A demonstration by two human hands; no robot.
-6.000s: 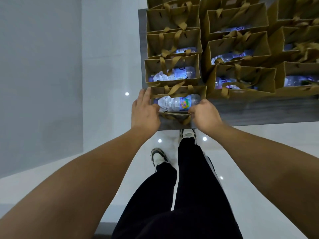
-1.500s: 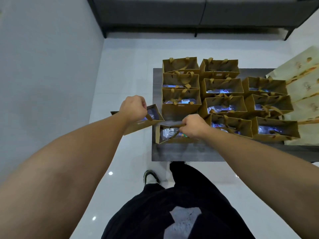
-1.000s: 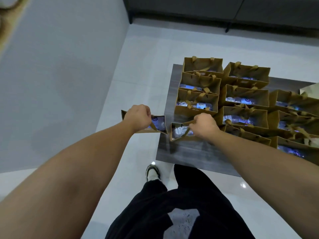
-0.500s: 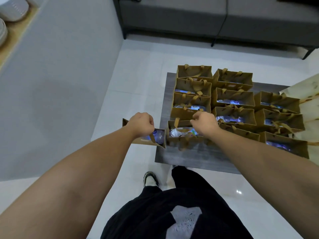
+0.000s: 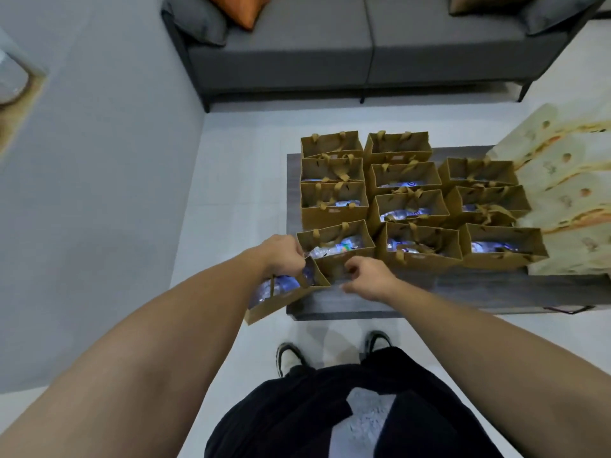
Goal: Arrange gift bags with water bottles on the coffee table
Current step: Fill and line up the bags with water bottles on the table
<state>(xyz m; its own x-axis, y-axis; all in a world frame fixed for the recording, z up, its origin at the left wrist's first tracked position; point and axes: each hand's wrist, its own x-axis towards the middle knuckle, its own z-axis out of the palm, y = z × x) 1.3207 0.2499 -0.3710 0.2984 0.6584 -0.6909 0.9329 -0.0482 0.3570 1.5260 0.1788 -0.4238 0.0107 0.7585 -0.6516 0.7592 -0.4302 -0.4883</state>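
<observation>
The left hand (image 5: 285,254) grips the rim of a tan paper gift bag (image 5: 281,297) tilted off the near left corner of the dark wood-grain coffee table (image 5: 463,292); its water bottle (image 5: 276,285) is only a blur. The right hand (image 5: 367,277) hovers empty with loosely curled fingers before the nearest standing gift bag (image 5: 340,247), hiding its lower front.

home, living rm | grey sofa (image 5: 330,51) w/ cushions – one orange (image 5: 243,6) | low dark wood coffee table (image 5: 463,292) in front | glossy white tile floor (image 5: 238,180) | plain grey wall (image 5: 99,193) – domestic look
</observation>
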